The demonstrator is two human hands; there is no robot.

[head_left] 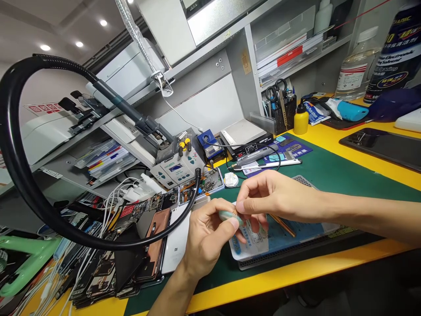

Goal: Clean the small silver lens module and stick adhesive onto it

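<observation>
Between the thumb and fingers of my left hand (210,232) is a small pale green object (226,215), tilted and partly covered by the fingers. My right hand (266,197) meets it from the right, its thumb and index finger pinched at the object's end; what sits in that pinch is too small to make out. Both hands are above a flat tray-like work pad (305,232) with a blue surface and a printed white part. A copper-coloured thin tool (283,225) lies on the pad beneath my right hand.
A thick black hose (108,243) loops across the left. Stacked phones and boards (131,259) lie left of my left hand. Behind stand a rework station (177,169), a yellow bottle (301,119) and a pen holder (286,114). A dark phone (384,147) lies at right.
</observation>
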